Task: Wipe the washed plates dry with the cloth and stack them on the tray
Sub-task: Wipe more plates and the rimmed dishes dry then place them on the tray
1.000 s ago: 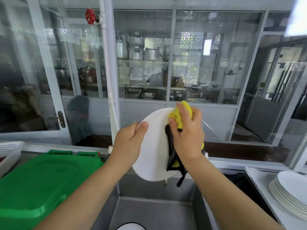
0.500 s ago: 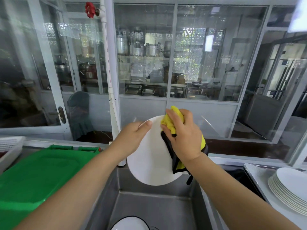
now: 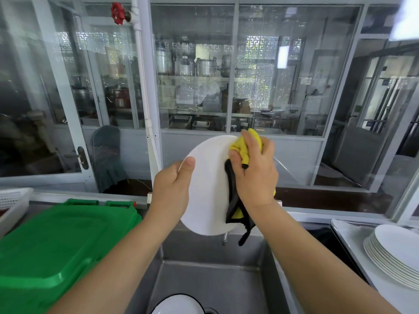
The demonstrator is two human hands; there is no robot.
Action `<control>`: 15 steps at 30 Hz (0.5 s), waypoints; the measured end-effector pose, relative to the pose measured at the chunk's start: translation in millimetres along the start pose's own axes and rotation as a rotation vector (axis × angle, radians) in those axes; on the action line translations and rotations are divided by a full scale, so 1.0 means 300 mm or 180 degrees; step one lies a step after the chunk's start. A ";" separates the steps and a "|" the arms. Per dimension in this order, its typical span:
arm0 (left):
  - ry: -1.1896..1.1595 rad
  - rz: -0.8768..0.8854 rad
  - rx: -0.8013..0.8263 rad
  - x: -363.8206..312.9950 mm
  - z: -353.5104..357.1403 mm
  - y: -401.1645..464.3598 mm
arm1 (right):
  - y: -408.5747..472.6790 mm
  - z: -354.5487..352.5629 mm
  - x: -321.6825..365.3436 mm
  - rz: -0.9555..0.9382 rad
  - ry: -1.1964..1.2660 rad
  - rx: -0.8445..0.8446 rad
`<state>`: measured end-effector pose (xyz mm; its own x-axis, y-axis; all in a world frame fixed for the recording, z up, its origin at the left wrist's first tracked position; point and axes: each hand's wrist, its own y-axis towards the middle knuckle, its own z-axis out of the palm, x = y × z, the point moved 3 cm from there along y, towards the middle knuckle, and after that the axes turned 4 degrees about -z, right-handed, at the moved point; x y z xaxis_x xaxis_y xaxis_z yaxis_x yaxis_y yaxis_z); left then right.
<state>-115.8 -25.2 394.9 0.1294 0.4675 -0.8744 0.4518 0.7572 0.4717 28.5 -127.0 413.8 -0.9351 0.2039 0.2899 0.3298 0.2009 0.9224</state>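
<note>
View: a single camera on my head, wide-angle.
Facing: forward and down over the stainless steel sink, toward the glass partition wall.
Nearness: my forearms fill the foreground, close.

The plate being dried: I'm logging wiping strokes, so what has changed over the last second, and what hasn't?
The right hand swept the yellow cloth from the plate's upper right edge in toward its face, then back up to the top edge. Nothing was taken hold of or let go. The left hand still grips the plate's left rim above the sink, and the stack of plates remains at the right.
</note>
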 end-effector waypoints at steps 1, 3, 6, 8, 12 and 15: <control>-0.0167 0.0037 -0.0069 0.003 0.002 -0.011 | -0.013 0.002 -0.013 0.0273 0.0107 -0.0073; -0.0410 0.0020 -0.0074 0.008 0.015 -0.035 | -0.032 0.002 -0.034 0.0578 0.0321 -0.0131; -0.0539 -0.0441 0.0294 0.038 0.022 -0.018 | -0.032 -0.019 -0.054 0.0438 0.0170 -0.0060; -0.0414 -0.0722 0.0787 0.040 0.007 0.007 | -0.024 -0.035 -0.042 0.0045 -0.0002 0.0086; 0.0132 -0.0483 0.0942 0.035 -0.005 0.025 | -0.013 -0.047 0.007 -0.0885 -0.0333 0.0178; 0.0012 -0.0394 0.0771 0.017 0.013 0.010 | -0.006 -0.037 0.046 -0.1238 -0.0374 0.0191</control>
<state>-110.4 -22.3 391.3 0.0570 0.3802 -0.9231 0.6621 0.6777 0.3200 13.5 -135.0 419.0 -0.9715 0.2091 -0.1117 -0.0350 0.3395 0.9400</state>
